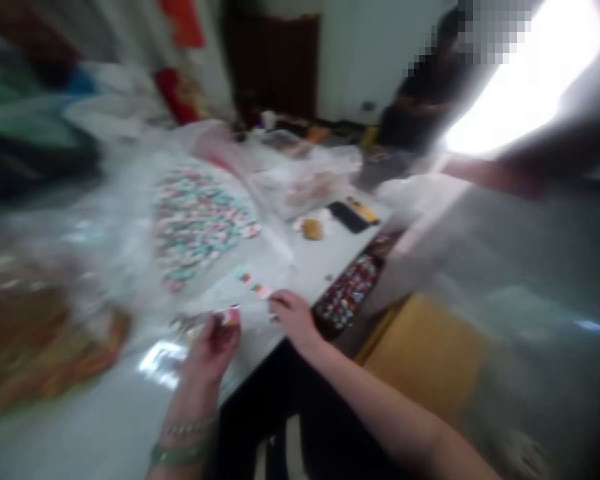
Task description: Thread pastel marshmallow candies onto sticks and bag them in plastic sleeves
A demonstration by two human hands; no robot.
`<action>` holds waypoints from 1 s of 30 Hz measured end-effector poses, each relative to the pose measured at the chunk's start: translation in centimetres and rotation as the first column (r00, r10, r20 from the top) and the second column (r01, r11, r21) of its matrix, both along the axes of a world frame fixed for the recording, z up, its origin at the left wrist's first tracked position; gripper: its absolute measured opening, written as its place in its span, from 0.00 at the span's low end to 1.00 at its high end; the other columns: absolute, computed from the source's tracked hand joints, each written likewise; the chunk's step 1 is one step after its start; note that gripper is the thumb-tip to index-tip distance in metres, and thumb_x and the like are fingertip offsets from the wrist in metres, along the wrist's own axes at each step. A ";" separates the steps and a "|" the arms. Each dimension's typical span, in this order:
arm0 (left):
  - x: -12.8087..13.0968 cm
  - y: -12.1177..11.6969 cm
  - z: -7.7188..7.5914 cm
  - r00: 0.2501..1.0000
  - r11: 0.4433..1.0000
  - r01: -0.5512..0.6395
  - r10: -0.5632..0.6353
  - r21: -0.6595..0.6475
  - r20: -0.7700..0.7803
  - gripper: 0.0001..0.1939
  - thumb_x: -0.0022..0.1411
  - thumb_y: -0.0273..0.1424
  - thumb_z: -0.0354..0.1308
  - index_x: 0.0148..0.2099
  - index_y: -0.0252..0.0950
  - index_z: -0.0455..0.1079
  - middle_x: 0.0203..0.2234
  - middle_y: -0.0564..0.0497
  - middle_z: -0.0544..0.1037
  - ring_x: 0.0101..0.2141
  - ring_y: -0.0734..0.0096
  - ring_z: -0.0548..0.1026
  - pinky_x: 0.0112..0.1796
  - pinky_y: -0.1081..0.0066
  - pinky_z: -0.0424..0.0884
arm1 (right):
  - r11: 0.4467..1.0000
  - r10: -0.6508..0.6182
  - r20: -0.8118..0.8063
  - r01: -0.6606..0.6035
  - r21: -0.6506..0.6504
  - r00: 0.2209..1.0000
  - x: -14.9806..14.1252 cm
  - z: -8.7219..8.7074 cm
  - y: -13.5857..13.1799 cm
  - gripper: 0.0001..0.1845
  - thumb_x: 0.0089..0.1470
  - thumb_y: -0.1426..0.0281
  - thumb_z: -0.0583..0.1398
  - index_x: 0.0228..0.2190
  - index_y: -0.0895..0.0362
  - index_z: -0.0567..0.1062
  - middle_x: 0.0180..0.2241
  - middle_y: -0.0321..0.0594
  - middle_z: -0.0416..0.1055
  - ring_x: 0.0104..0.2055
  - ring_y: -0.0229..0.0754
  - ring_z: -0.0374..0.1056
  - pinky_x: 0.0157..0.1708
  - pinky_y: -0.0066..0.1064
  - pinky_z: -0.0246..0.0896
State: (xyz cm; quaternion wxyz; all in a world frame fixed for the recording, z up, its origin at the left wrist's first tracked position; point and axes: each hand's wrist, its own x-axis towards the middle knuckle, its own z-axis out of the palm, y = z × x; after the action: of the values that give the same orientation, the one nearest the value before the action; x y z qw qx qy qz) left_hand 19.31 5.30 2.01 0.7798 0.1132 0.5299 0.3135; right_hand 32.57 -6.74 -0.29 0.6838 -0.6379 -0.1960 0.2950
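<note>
My left hand point(216, 347) is closed around a small pink, white and yellow piece point(231, 316), too blurred to name. To its right, my right hand point(296, 321) has its fingers pinched at the near end of a short row of small coloured pieces point(253, 285), pink, white, teal and brown. Whether that row is one strip or separate pieces cannot be made out. Beyond both hands, a large pile of small pink, teal and white pieces point(203, 217) lies on clear plastic on the white table point(320, 257).
Along the table's right edge sits a long dark tray of small pieces point(353, 290). Behind it lie a black and yellow object point(355, 215) and a small brown block point(312, 229). A cardboard box point(430, 347) stands at right. Another person point(420, 100) is at the back.
</note>
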 end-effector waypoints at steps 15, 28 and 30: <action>-5.1 1.2 0.3 0.978 0.980 -0.188 0.193 -0.058 0.079 0.08 0.68 0.28 0.54 0.33 0.34 0.67 0.23 0.52 0.73 0.24 0.74 0.74 0.29 0.72 0.75 | 0.979 0.198 0.085 -0.194 -0.055 0.976 -5.2 1.6 -2.8 0.05 0.49 0.68 0.60 0.25 0.55 0.76 0.27 0.35 0.70 0.32 0.41 0.64 0.37 0.32 0.59; -3.6 -1.3 0.3 0.989 1.000 -0.007 0.004 0.018 0.144 0.10 0.67 0.25 0.52 0.32 0.34 0.70 0.25 0.52 0.77 0.25 0.69 0.76 0.28 0.67 0.75 | 0.978 0.198 -0.378 -0.158 0.134 0.905 -6.2 2.7 2.8 0.11 0.39 0.67 0.63 0.27 0.55 0.67 0.22 0.28 0.65 0.21 0.32 0.53 0.22 0.26 0.47; -3.4 -1.4 0.3 0.988 0.999 -0.021 0.014 0.045 0.151 0.09 0.66 0.24 0.54 0.32 0.34 0.71 0.24 0.52 0.77 0.25 0.69 0.76 0.28 0.68 0.75 | 0.981 0.190 -0.376 -0.159 0.112 0.907 -6.3 2.4 2.9 0.11 0.39 0.67 0.63 0.27 0.55 0.68 0.22 0.29 0.66 0.22 0.32 0.55 0.23 0.26 0.48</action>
State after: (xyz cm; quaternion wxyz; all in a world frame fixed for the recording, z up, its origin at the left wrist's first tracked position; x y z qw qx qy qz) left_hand 15.88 3.86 2.27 0.8120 0.1027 0.4630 0.3402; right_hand 26.26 -3.83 2.07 0.7044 -0.5199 -0.1257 0.4666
